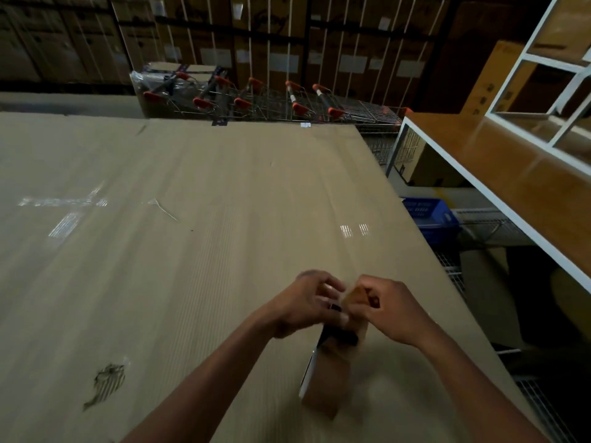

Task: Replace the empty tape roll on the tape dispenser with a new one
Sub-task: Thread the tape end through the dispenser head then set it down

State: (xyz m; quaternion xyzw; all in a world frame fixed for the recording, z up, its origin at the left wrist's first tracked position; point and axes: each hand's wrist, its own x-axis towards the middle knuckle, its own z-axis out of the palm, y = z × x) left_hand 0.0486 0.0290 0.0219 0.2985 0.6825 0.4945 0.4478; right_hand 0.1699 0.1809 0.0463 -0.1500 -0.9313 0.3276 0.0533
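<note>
A brown tape roll [329, 375] sits in a dark tape dispenser [340, 335], held above the cardboard-covered table [198, 238] near its front right. My left hand [303, 303] grips the dispenser's upper end from the left. My right hand [388, 306] pinches the brown tape strip [355, 297] at the top, right beside the left fingers. The dispenser's head is mostly hidden behind both hands, and the picture is blurred there.
A row of wire shopping carts [271, 100] with orange handles stands past the table's far edge. A white-framed wooden shelf [499, 161] runs along the right, with a blue basket [430, 215] under it. Stacked cartons [256, 36] fill the back wall.
</note>
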